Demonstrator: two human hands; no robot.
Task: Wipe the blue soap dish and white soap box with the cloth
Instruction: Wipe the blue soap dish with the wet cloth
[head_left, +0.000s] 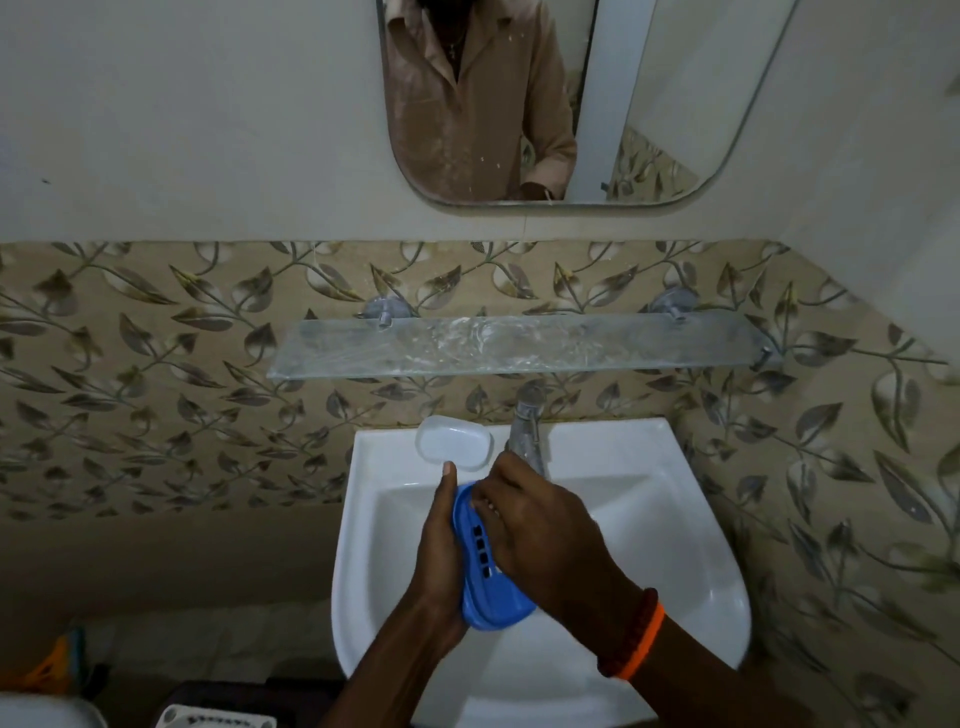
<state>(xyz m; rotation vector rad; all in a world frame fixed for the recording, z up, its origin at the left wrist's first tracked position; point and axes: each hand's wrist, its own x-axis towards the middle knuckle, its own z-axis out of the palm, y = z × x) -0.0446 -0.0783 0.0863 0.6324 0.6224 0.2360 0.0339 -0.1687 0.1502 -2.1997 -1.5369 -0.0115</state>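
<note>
While the left hand (441, 561) gripped the oval blue slotted plastic soap dish (491, 597), the right hand (540, 530) curled over it. What its fingers pinched could not be told.

White wash basin (691, 587) fixed against the leaf-patterned tile wall, bowl wide and shallow. On its back ledge, left of the chrome tap (527, 431), sits 1 white soap box (453, 443), lying flat and just beside the tap's base. The tap rises from the middle of that ledge. Above, a glass shelf (363, 353) runs along the wall on 2 metal brackets, its surface streaked and cloudy.
</note>
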